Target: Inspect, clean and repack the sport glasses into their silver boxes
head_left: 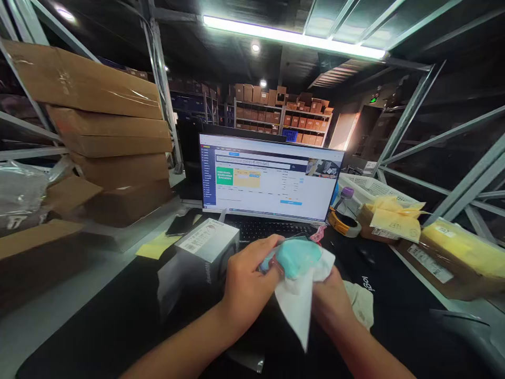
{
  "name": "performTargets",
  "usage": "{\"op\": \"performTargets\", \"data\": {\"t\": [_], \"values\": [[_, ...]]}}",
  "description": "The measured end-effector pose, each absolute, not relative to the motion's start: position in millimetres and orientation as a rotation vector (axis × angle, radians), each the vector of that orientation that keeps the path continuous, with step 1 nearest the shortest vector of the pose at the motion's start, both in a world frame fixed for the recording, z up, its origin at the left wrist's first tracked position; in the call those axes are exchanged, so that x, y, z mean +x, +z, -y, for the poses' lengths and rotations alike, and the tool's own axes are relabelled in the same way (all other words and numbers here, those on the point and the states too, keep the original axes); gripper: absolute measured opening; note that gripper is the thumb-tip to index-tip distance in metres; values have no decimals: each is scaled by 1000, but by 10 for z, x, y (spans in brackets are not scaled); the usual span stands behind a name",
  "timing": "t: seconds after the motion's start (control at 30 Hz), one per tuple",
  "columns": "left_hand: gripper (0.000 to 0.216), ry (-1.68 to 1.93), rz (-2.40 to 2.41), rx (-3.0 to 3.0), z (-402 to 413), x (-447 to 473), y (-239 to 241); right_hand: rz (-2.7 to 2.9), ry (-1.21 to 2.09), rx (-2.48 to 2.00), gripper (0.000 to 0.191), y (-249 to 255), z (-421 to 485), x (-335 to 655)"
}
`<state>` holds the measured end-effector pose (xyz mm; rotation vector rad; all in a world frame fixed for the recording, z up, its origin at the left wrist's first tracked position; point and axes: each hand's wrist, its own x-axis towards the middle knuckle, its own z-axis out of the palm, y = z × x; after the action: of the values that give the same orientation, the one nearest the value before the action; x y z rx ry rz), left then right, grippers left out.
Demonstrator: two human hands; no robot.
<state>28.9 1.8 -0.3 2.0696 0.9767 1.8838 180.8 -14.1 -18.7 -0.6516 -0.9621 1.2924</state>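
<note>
A rounded turquoise object (300, 256), whose kind I cannot make out, is held up in front of the keyboard. My left hand (250, 276) is closed on its left side, thumb and fingers around the edge. White tissue (299, 302) wraps part of it and hangs down in a point. Behind that tissue my right hand (333, 300) is closed on it from the right, most of its fingers hidden. A pink piece (317, 233) sticks up just beyond the turquoise object. Left of my hands stands a white and grey box (209, 241) with a printed label.
A monitor (268, 181) and keyboard (256, 230) stand ahead. Cardboard boxes (118, 131) are stacked at left. To the right are a tape roll (344, 223), a purple-capped bottle (346, 197), a white basket (379, 188) and yellow-topped packages (457, 252). A crumpled pale cloth (361, 302) lies by my right wrist.
</note>
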Motion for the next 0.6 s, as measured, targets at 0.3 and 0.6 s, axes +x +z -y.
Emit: {"op": "performTargets", "data": {"t": [0.3, 0.6], "values": [[37, 1870, -866, 2231, -100, 316, -49, 1127, 1365, -581, 44, -147, 16, 1862], [43, 1946, -736, 2373, 35, 293, 38, 910, 1635, -506, 36, 63, 154, 1972]]}}
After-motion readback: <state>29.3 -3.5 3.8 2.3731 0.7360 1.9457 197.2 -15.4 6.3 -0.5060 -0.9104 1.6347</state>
